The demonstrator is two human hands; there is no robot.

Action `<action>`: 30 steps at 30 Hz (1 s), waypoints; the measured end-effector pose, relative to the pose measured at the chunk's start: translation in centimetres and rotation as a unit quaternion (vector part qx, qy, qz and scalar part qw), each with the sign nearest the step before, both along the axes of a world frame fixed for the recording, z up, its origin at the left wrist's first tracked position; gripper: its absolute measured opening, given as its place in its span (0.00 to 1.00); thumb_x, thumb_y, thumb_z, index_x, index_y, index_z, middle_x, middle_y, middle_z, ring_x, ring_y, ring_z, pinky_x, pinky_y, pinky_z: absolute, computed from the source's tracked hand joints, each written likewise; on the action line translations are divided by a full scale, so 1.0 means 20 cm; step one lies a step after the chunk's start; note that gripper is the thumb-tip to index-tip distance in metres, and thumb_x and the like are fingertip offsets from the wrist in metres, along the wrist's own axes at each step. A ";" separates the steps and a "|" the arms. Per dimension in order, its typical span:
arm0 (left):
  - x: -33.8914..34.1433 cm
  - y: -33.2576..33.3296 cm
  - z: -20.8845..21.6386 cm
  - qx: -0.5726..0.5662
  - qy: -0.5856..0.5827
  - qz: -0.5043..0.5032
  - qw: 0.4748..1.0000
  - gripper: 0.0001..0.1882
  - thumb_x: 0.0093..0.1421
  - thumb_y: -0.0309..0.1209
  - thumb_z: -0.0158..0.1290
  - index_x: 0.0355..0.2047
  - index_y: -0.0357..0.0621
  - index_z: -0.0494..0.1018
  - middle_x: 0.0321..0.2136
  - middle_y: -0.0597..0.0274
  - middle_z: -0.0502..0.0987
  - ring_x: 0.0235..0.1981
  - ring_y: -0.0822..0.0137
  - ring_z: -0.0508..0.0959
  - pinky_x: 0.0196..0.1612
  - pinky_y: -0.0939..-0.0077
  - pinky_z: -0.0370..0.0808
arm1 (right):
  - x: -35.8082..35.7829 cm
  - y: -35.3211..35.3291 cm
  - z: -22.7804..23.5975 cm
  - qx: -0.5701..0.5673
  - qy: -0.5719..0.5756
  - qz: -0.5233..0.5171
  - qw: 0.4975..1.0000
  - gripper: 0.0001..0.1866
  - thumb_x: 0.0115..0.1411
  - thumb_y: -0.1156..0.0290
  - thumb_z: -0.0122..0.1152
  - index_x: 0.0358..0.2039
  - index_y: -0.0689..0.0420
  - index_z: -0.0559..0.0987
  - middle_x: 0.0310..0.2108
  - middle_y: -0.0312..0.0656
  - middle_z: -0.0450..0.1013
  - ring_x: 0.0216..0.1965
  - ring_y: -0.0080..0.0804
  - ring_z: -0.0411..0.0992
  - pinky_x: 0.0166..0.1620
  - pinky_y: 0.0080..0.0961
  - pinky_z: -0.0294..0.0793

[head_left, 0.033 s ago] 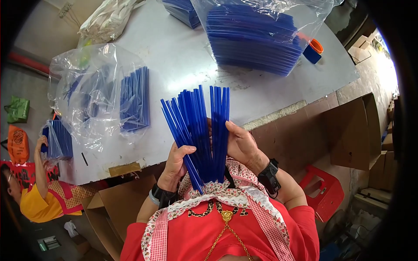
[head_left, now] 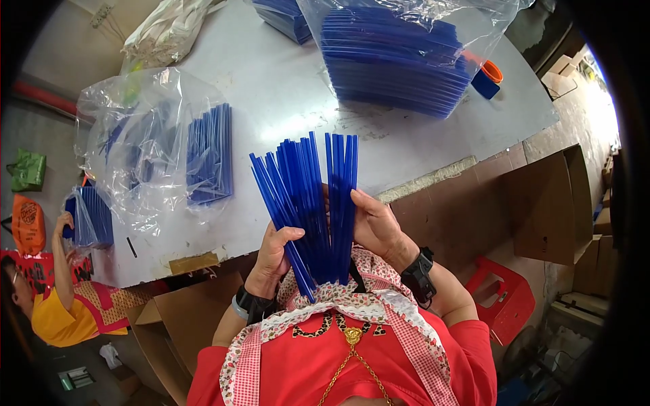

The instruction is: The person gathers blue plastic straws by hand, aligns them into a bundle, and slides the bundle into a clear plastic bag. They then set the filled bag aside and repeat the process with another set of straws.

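In front of my chest I hold a fanned bundle of slim blue plastic tubes, standing roughly upright with uneven tops. My left hand is closed round the larger, left part, its thumb lying across the outer tubes. A narrow gap divides these from a smaller group of blue tubes on the right. My right hand grips that group, thumb at its outer edge; most of its fingers are hidden behind. The lower ends reach my flowered apron.
On the white table lie a clear bag of blue tubes, a crumpled plastic bag and a stack of tubes. A co-worker's hand holds another bundle at left. Cardboard box and red stool stand right.
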State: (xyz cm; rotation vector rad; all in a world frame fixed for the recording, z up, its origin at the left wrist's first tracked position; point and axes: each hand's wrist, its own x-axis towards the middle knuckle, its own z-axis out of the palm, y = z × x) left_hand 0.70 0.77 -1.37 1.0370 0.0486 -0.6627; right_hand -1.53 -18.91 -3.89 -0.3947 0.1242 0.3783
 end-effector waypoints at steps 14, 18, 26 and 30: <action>-0.03 0.03 -0.01 0.041 -0.032 -0.003 0.999 0.29 0.50 0.27 0.57 0.55 0.39 0.65 0.47 0.57 0.74 0.48 0.66 0.74 0.54 0.70 0.70 | -0.03 -0.01 0.03 -0.040 -0.031 -0.004 0.999 0.30 0.65 0.62 0.50 0.64 0.57 0.54 0.58 0.43 0.62 0.58 0.33 0.62 0.62 0.36 0.61; -0.05 -0.10 0.04 0.137 -0.078 -0.036 0.987 0.31 0.50 0.26 0.61 0.55 0.40 0.64 0.47 0.59 0.74 0.48 0.68 0.74 0.53 0.72 0.71 | -0.01 0.07 0.04 -0.099 -0.046 -0.018 0.994 0.30 0.65 0.60 0.48 0.64 0.56 0.55 0.58 0.43 0.62 0.59 0.33 0.62 0.62 0.34 0.60; 0.06 -0.16 -0.04 0.171 -0.161 0.009 0.972 0.30 0.48 0.26 0.64 0.51 0.40 0.65 0.42 0.63 0.74 0.44 0.69 0.74 0.47 0.74 0.74 | 0.08 0.17 0.06 -0.368 -0.183 -0.072 0.909 0.37 0.64 0.47 0.44 0.64 0.60 0.52 0.62 0.50 0.55 0.63 0.41 0.53 0.64 0.37 0.51; 0.08 -0.14 0.00 0.078 -0.019 -0.035 0.996 0.25 0.47 0.25 0.63 0.46 0.40 0.68 0.36 0.64 0.74 0.37 0.69 0.76 0.42 0.75 0.75 | 0.05 0.10 -0.04 -0.566 -0.241 -0.079 0.784 0.38 0.61 0.47 0.49 0.63 0.61 0.54 0.64 0.54 0.51 0.65 0.45 0.51 0.66 0.37 0.46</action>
